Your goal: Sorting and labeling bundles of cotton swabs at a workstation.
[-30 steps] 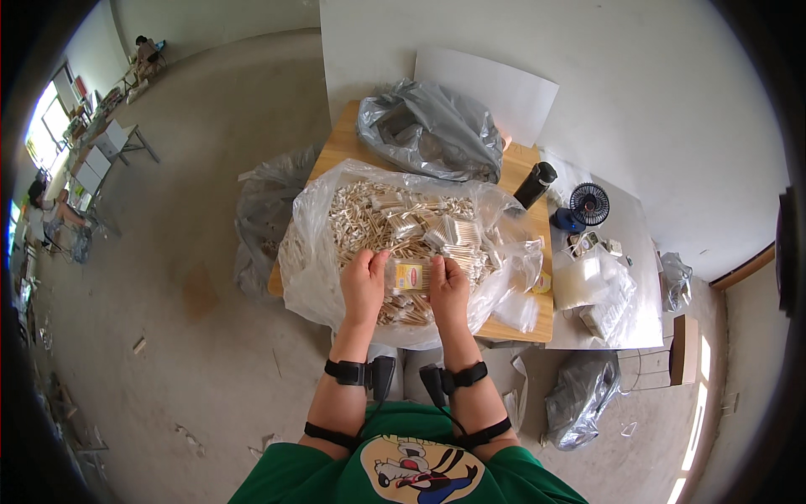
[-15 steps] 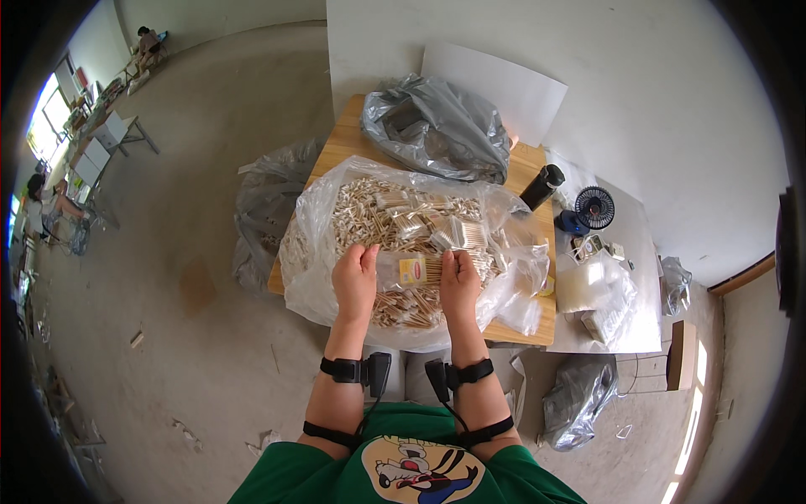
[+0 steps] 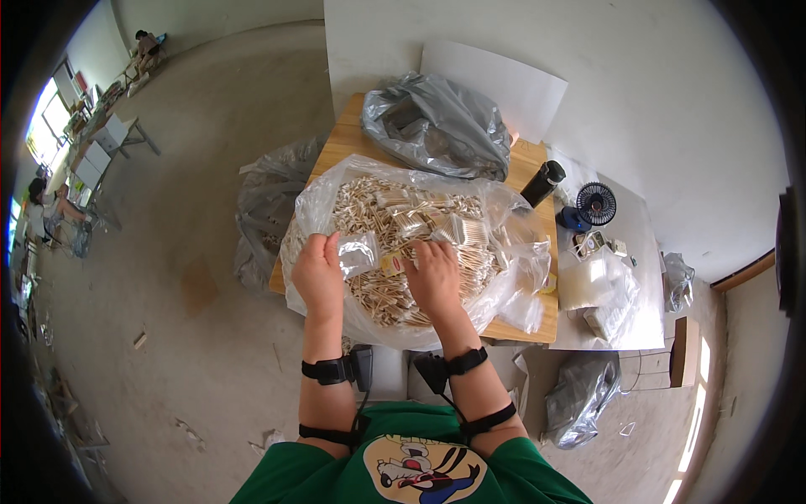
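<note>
My left hand (image 3: 319, 273) is closed, pinching the end of a small clear plastic bag (image 3: 359, 254). A yellow label (image 3: 392, 263) shows at the bag's right, beside the thumb of my right hand (image 3: 435, 279). That hand's fingers curl over the labelled end and seem to grip it; what lies beneath them is hidden. Both hands are above a heap of loose cotton swabs (image 3: 378, 296) with wooden sticks, inside a large clear plastic sack (image 3: 312, 217) opened out on the wooden table (image 3: 346, 134). Bundled swabs (image 3: 468, 230) lie on the heap beyond my right hand.
A grey plastic bag (image 3: 437, 126) sits at the table's back. To the right stand a black bottle (image 3: 543, 183), a small fan (image 3: 595, 205) and clear plastic bags (image 3: 588, 286) on a second surface. More grey bags (image 3: 581, 399) rest on the floor. Two people sit far left.
My left hand has moved left and slightly down with the clear bag's end. My right hand has shifted left and turned over the labelled end, covering the sticks seen there before.
</note>
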A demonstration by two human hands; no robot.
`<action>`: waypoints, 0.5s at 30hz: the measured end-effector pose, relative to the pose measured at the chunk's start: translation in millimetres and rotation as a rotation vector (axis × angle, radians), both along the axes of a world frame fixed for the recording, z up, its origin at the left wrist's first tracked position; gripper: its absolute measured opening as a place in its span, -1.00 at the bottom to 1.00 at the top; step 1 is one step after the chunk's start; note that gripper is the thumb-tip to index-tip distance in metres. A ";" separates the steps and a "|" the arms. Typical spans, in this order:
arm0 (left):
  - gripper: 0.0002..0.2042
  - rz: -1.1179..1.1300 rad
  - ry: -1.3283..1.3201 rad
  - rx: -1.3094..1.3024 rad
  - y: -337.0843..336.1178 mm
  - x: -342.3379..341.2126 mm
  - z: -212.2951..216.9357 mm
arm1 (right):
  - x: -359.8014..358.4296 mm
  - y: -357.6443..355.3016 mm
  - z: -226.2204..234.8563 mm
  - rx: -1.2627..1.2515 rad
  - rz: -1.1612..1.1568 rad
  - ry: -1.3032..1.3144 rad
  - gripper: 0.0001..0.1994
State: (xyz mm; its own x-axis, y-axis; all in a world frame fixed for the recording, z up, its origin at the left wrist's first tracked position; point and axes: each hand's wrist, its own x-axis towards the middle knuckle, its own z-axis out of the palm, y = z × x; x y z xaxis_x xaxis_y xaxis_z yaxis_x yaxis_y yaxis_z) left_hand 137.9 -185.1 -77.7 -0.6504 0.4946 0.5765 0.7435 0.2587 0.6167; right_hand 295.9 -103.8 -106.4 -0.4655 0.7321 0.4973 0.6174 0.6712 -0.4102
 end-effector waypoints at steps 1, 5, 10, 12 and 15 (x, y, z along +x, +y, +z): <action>-0.77 0.038 0.029 0.014 -3.4 -2.2 6.0 | -5.2 0.8 -4.1 -0.001 -0.002 0.005 -0.77; -0.78 0.034 0.006 0.084 -13.7 -15.1 12.4 | -23.5 1.2 -18.2 -0.013 -0.008 -0.175 -0.80; -0.79 0.006 0.039 0.131 -13.7 -3.9 14.7 | -17.7 3.9 -23.3 -0.041 0.049 -0.021 -0.89; -0.80 -0.033 0.011 0.168 -11.4 10.0 16.0 | -1.7 1.0 -6.2 -0.140 0.043 0.128 -0.91; -0.81 -0.115 -0.128 0.214 -7.4 39.3 14.0 | 42.7 -11.7 33.2 -0.231 -0.021 0.287 -0.93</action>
State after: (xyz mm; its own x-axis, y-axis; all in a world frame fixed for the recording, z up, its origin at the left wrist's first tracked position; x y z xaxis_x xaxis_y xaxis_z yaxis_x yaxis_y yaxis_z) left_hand 177.2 -192.4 -63.7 -0.6717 0.4447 0.5924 0.6725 0.0306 0.7395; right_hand 338.5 -115.5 -73.2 -0.3151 0.8480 0.4262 0.4679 0.5295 -0.7076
